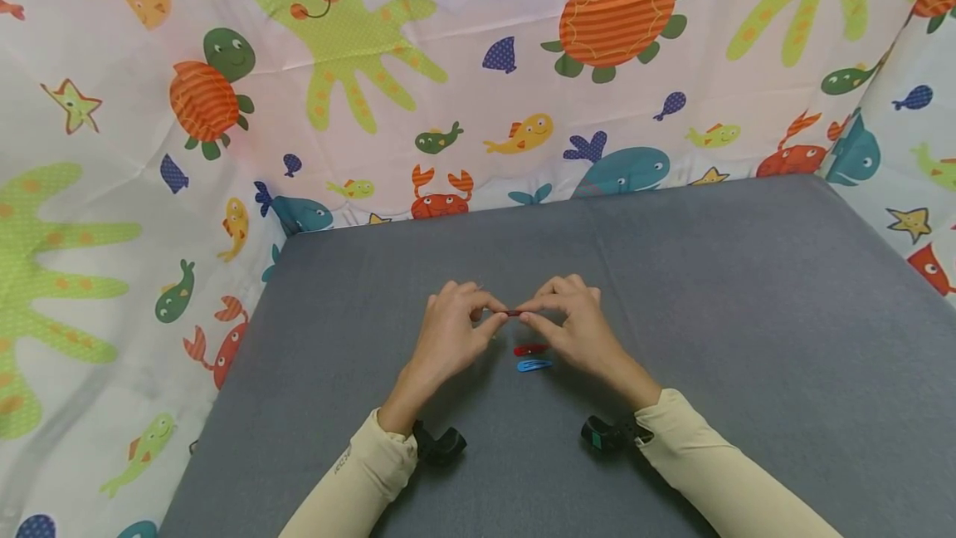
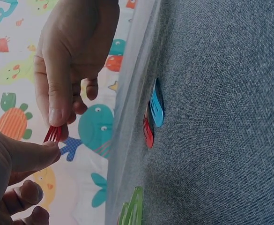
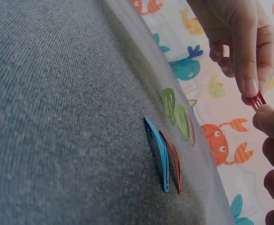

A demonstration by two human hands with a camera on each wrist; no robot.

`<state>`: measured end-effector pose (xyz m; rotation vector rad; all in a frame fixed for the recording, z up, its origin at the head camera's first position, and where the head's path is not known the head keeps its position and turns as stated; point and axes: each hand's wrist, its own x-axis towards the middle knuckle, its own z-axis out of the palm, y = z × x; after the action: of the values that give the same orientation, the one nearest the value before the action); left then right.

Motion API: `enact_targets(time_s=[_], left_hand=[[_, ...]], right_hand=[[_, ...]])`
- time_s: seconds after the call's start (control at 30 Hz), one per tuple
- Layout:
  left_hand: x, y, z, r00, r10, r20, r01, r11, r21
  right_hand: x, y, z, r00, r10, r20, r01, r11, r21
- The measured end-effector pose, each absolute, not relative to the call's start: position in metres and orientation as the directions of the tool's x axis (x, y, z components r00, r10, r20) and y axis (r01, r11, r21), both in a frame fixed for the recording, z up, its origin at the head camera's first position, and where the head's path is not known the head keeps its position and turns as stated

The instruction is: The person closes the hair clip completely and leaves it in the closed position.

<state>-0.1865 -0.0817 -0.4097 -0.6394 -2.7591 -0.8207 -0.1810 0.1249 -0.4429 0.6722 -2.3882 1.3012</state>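
Between the two hands is a red snap hair clip (image 1: 514,313), held just above the table. My left hand (image 1: 454,326) pinches one end with thumb and forefinger, and my right hand (image 1: 578,322) pinches the other. The fingertips cover much of the clip; its slotted middle (image 2: 53,134) shows in the left wrist view. Below the right hand lie another red hair clip (image 1: 529,349) and a blue hair clip (image 1: 534,365), side by side. Green hair clips (image 3: 182,122) lie on the table toward the left hand, with a pink edge beside them; the left hand mostly hides them in the head view.
A grey cloth covers the table (image 1: 747,314). Behind it and at both sides hangs a curtain (image 1: 478,106) printed with sea animals. Dark wrist cameras (image 1: 441,443) sit on both wrists, near the beige sleeves (image 1: 358,471).
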Motion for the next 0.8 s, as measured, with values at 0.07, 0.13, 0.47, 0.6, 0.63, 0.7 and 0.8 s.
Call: enact_targets(time_s=[0.07, 0.13, 0.47, 0.6, 0.63, 0.7, 0.8], left_hand=[[-0.1863, -0.0819, -0.4092, -0.889, 0.349, 0.296, 0.454, 0.751, 0.479], [-0.1862, -0.0822, -0.4088, -0.887, 0.354, 0.297, 0.459, 0.746, 0.482], [-0.1873, -0.0851, -0.4095, -0.857, 0.397, 0.328, 0.513, 0.708, 0.485], [-0.1880, -0.0866, -0.4102, -0.855, 0.402, 0.328, 0.519, 0.684, 0.513], [-0.1882, -0.0869, -0.4104, -0.855, 0.402, 0.328, 0.519, 0.681, 0.517], [-0.1883, -0.0874, -0.4103, -0.853, 0.406, 0.329, 0.522, 0.672, 0.525], [-0.1884, -0.0881, -0.4102, -0.850, 0.410, 0.332, 0.527, 0.664, 0.531]], right_hand=[[-0.1812, 0.1253, -0.4427, -0.832, -0.245, 0.497, -0.552, 0.455, -0.699], [-0.1817, 0.1256, -0.4429, -0.833, -0.246, 0.495, -0.552, 0.444, -0.706], [-0.1815, 0.1273, -0.4413, -0.826, -0.256, 0.503, -0.563, 0.412, -0.716], [-0.1817, 0.1277, -0.4403, -0.828, -0.265, 0.495, -0.561, 0.408, -0.721], [-0.1818, 0.1279, -0.4402, -0.828, -0.268, 0.492, -0.560, 0.406, -0.722], [-0.1824, 0.1284, -0.4400, -0.826, -0.274, 0.493, -0.564, 0.402, -0.722], [-0.1828, 0.1295, -0.4393, -0.825, -0.284, 0.488, -0.565, 0.392, -0.726]])
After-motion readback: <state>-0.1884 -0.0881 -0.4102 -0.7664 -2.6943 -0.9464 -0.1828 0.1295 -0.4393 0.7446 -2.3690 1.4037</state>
